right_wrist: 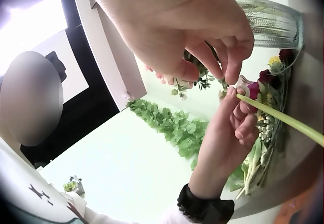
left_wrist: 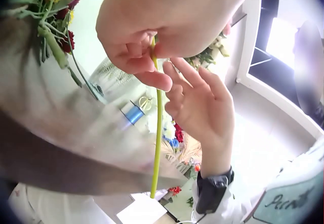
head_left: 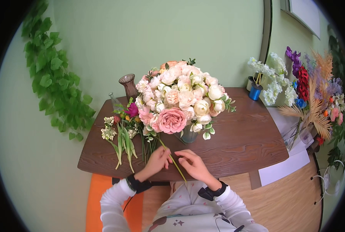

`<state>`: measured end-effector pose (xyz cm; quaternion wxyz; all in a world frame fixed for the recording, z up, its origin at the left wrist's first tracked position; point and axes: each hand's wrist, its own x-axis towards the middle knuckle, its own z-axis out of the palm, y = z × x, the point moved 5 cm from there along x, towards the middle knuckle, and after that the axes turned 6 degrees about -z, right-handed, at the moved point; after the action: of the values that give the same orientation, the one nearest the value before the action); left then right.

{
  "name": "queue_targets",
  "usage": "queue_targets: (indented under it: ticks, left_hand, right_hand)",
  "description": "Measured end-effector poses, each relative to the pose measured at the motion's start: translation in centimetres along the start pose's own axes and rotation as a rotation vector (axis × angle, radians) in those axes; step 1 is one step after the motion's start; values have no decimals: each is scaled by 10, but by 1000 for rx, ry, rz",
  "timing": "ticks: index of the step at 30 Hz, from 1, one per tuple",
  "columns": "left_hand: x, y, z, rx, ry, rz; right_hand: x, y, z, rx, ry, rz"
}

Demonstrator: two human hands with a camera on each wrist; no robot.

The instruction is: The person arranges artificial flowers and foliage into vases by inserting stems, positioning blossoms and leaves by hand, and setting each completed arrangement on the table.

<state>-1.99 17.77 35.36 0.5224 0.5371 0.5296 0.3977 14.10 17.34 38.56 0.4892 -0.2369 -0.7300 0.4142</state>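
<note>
My left hand [head_left: 159, 159] pinches a long green flower stem [head_left: 178, 169] between thumb and fingers at the table's front edge. The stem slants, its lower end reaching toward my lap and its upper part running up under the bouquet's edge. Just right of it, my right hand [head_left: 195, 164] hovers with loosely bent fingers and nothing in its grasp. In the right wrist view the fingertips of the right hand [right_wrist: 187, 26] come close to the left hand [right_wrist: 230, 133]. A big bouquet of cream and pink flowers [head_left: 184, 96] stands in a glass vase [head_left: 189, 136] beyond both hands.
Loose tulips [head_left: 124, 145], white berry sprigs [head_left: 108, 133] and a magenta flower [head_left: 132, 110] lie at the table's left. Behind them stand a brown glass vase [head_left: 129, 86] and a clear bottle [head_left: 113, 101]. A blue spool [head_left: 255, 92] sits at the back right corner of the table [head_left: 242, 135].
</note>
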Motion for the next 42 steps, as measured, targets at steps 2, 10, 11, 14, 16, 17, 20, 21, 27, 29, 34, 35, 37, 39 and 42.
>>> queue_targets:
  ticks: [2, 10, 11, 14, 16, 17, 20, 21, 27, 29, 34, 35, 37, 39, 42]
  left_hand:
    - [-21, 3, 14, 5, -58, 46]
    - [-50, 19, 35, 372, -90, 219]
    - [-51, 22, 40, 472, -92, 297]
    - [-51, 36, 53, 577, -104, 408]
    - [-52, 53, 62, 670, -109, 521]
    - [-55, 66, 67, 762, -110, 633]
    - [-63, 109, 74, 725, -130, 619]
    - [-65, 123, 74, 726, -126, 624]
    - [-76, 212, 51, 894, -18, 946]
    - [-75, 241, 45, 933, 82, 1148]
    - [-45, 280, 51, 1179, 180, 1216]
    - [-39, 282, 52, 1244, 185, 1238]
    - [-27, 285, 55, 1292, 155, 1219]
    - [-20, 281, 54, 1342, 128, 1203]
    - [-15, 277, 50, 1394, 144, 1178]
  right_hand:
    - [1, -9, 7, 10, -66, 6]
    - [-7, -35, 0, -19, -98, -9]
    - [-10, -36, -2, -20, -96, -10]
    - [-16, -43, -13, -34, -11, -78]
    - [-19, -52, -24, -66, 60, -100]
    - [-20, -54, -29, -68, 62, -102]
    - [-23, -64, -57, 61, 159, -98]
    - [-26, -71, -68, 156, 189, -8]
    - [-21, -115, -154, 288, 470, -182]
    - [-11, -137, -179, 282, 631, -328]
    - [25, -185, -217, 325, 802, -619]
    - [32, -192, -222, 348, 822, -698]
    - [52, -203, -225, 344, 779, -733]
    - [70, -210, -223, 341, 734, -771]
    - [92, -214, -214, 282, 663, -810]
